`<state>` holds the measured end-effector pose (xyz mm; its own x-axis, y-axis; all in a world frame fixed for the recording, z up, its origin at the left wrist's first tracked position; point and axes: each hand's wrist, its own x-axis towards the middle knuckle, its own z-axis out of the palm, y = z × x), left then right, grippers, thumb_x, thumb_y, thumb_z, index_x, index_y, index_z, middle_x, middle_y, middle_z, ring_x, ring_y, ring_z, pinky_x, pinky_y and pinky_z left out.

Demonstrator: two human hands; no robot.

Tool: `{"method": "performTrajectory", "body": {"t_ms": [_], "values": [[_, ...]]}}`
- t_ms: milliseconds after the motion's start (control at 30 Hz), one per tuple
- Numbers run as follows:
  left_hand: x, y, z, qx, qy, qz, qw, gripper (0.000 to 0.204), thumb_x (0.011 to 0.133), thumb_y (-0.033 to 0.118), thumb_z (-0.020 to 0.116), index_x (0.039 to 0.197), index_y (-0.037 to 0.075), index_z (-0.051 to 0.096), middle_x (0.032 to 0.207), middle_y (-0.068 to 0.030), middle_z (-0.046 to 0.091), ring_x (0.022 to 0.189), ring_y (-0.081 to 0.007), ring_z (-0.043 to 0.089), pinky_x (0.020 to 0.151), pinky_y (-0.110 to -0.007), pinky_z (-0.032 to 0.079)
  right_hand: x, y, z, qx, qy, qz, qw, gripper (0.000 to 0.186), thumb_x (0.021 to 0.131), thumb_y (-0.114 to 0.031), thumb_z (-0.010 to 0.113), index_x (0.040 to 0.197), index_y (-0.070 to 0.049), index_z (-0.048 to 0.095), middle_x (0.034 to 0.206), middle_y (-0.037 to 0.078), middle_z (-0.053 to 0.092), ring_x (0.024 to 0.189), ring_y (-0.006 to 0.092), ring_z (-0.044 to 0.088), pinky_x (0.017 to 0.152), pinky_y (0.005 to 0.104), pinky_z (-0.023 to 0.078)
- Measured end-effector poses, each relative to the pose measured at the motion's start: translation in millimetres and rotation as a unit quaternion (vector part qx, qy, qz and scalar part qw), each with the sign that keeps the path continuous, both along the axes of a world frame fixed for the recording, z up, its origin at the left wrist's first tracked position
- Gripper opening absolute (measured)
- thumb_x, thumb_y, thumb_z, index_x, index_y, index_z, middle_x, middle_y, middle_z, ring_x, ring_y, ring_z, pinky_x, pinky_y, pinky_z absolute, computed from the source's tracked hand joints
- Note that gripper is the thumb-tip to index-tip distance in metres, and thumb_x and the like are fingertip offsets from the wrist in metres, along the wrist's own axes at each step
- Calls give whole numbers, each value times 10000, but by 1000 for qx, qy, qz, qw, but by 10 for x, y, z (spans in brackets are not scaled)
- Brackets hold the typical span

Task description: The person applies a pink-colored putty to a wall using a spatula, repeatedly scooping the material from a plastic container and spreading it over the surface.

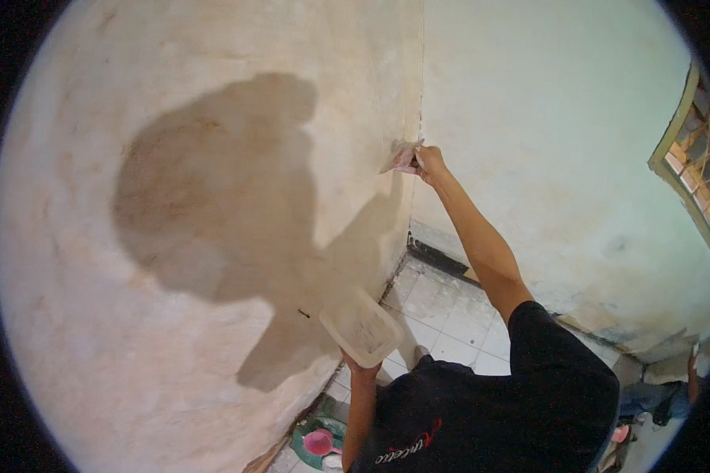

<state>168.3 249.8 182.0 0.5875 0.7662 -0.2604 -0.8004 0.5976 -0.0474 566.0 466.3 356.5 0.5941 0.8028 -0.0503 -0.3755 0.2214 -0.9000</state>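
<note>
Clasping a spreader [399, 157], fingers closed, the right hand [431, 163] is likely needing even pressure. The left hand [361, 365] is supporting a plastic tub [360, 327], finger spread unclear.

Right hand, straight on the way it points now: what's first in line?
Left-hand wall, just beside the corner, with the pale flat piece held in the right hand leading. Depth is unclear; that piece may already touch it.
</note>
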Motion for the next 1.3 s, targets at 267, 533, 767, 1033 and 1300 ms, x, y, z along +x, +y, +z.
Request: {"method": "performTrajectory", "body": {"t_ms": [267, 533, 767, 1033, 1300], "values": [[-279, 43, -5, 65, -28, -34, 997, 692, 840, 491, 587, 1400, 162, 347, 1389, -100, 448, 1268, -349, 425, 1077, -553, 289, 8, 214, 1535, 37, -162, -27, 986, 189, 887, -123, 569, 821, 50, 607, 754, 109, 600, 618, 225, 596, 536, 382, 539], [-545, 192, 407, 252, 142, 3, 957, 639, 857, 394, 555, 1389, 103, 352, 1349, -129, 471, 1219, -324, 476, 1011, -531, 393, -380, 384, 3270, 156, -239, 36, 958, 253, 925, -169, 491, 1025, 59, 538, 936, 187, 582, 798, 313, 623, 709, 450, 537], [-692, 111, 133, 214, 79, -20, 973, 604, 922, 530, 385, 1380, 137, 418, 1352, -96, 496, 1222, -335, 478, 1028, -567, 362, -596, 330, 4492, 130, -320, 75, 935, 294, 930, -268, 458, 905, -4, 585, 793, 175, 615, 723, 308, 636, 582, 447, 534], [-645, 20, 183, 116, 89, -64, 987, 611, 909, 548, 399, 1351, 129, 449, 1322, -105, 519, 1208, -345, 489, 1014, -574, 374, -45, 27, 3627, 218, -195, 89, 952, 277, 941, -194, 440, 1008, 54, 544, 927, 189, 580, 811, 299, 609, 721, 450, 525], [-229, 368, -26, 83, -3, -120, 989, 706, 875, 618, 410, 1396, 140, 393, 1394, -109, 455, 1250, -377, 444, 1039, -601, 329, -113, -440, 806, 37, -83, -25, 996, 344, 972, -197, 456, 1045, 114, 583, 1060, 253, 633, 926, 348, 659, 814, 464, 561]]}}
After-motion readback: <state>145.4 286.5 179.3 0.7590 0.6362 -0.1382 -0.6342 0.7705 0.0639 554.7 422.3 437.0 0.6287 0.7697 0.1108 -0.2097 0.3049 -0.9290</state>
